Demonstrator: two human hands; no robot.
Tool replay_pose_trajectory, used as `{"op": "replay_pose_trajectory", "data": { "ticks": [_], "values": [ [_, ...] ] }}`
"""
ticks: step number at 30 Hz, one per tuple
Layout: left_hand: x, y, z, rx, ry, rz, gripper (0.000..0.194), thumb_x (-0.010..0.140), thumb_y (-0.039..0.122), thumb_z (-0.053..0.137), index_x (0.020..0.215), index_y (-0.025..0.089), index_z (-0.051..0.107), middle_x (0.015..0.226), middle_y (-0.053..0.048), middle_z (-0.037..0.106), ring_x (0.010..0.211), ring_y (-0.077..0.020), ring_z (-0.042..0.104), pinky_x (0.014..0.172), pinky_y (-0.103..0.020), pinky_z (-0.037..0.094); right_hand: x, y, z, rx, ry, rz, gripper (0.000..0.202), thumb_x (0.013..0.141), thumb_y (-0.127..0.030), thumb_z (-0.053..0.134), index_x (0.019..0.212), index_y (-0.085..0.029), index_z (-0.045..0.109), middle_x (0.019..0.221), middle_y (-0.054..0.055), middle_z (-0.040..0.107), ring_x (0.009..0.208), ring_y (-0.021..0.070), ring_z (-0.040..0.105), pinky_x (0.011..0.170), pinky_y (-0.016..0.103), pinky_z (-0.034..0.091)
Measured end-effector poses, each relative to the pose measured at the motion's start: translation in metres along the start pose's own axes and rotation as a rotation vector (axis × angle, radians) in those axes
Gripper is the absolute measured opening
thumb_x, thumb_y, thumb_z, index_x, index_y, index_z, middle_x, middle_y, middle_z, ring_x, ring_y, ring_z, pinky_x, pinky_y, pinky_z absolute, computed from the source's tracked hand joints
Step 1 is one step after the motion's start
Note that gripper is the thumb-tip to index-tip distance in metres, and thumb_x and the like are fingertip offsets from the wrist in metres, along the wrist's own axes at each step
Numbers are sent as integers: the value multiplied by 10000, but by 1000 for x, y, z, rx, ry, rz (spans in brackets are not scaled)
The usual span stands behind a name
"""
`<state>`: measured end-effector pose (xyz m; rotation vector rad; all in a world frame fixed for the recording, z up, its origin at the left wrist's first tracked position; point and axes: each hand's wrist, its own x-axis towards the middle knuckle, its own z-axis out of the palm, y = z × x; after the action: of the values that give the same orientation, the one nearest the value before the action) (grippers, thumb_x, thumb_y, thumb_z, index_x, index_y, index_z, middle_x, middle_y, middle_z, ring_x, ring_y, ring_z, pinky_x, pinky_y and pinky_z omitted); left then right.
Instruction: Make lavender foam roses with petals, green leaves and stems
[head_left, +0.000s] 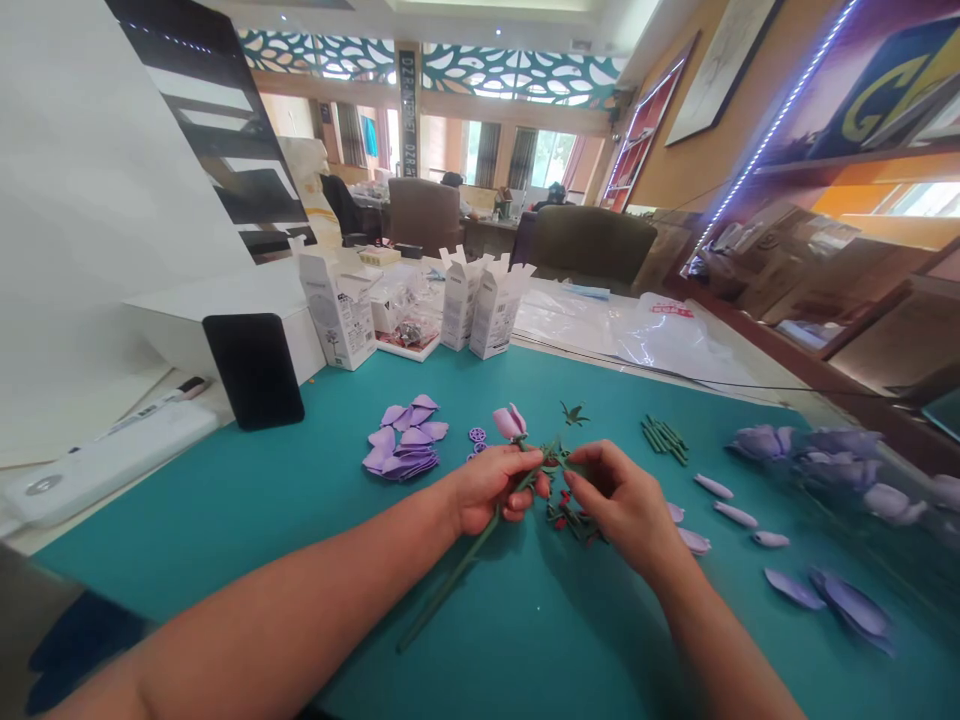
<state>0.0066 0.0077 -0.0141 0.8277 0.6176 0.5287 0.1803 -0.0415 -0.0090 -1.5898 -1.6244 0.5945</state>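
My left hand [496, 487] is closed around the green stem [456, 583] of an artificial flower. A pale pink-purple bud [510, 422] tops it, and the stem slants down to the lower left. My right hand [619, 500] is closed in a pinch at a small green leaf piece [556, 452] beside the stem. Whether that leaf piece is joined to the stem, I cannot tell. Under the hands lie small green and red pieces [568, 520], partly covered. One green leafy calyx [575, 413] rests on the mat beyond them.
On the green mat [360, 570] are lilac petals [405, 440], purple wheel-shaped pieces [478, 435], short green tubes [664, 438] and loose petals [793, 588]. Finished-looking purple flowers [832, 460] lie at right. A black phone-like slab [255, 370] and white boxes [495, 305] stand behind.
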Motion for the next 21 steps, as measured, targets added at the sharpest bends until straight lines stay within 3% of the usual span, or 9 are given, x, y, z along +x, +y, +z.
{"op": "replay_pose_trajectory", "data": {
  "ticks": [7, 12, 16, 21],
  "values": [
    [-1, 2, 2, -13, -10, -19, 173, 895, 260, 460, 781, 148, 526, 606, 17, 560, 347, -20, 326, 349, -158, 192, 0, 4, 1, -184, -33, -26, 140, 809, -377, 485, 784, -247, 528, 607, -33, 591, 511, 130, 485, 519, 253, 378],
    [0, 2, 1, -33, -14, -47, 295, 926, 361, 399, 804, 142, 555, 596, 19, 551, 339, -25, 304, 339, -164, 193, 3, 11, -3, -164, 25, -49, 168, 814, -403, 510, 773, -244, 545, 661, -11, 605, 569, 149, 508, 549, 265, 386],
    [-1, 3, 1, -24, -3, -83, 369, 933, 423, 355, 818, 140, 562, 563, 26, 532, 328, -33, 292, 332, -171, 188, 4, 9, -7, -151, 70, -188, 131, 816, -342, 526, 774, -234, 587, 781, 31, 605, 674, 168, 527, 610, 279, 412],
    [-2, 4, 4, -4, 7, -111, 380, 937, 421, 340, 814, 134, 556, 545, 32, 519, 321, -33, 287, 332, -172, 195, 5, 12, -7, -190, 63, -266, 108, 821, -301, 542, 772, -229, 606, 766, 29, 570, 643, 154, 499, 574, 268, 401]
  ]
}}
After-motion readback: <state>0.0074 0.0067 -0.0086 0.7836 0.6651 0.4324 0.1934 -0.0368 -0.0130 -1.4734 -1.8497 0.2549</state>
